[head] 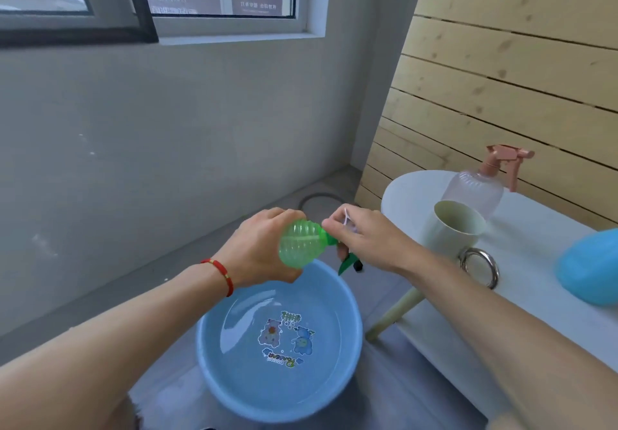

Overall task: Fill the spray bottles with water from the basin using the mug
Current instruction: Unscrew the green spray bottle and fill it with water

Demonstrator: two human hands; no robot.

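Clearly, the left hand grips the green spray bottle tilted above the blue basin on the floor; the right hand pinches its spray head. Unscrewed carelessly, the head could drop into the water. The mug waits at the tabletop edge.

Green spray bottle lies tilted above water-filled blue basin.

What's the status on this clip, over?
Left hand grips green bottle body; right hand on its spray head. Mug untouched on table. Nothing blocking basin.
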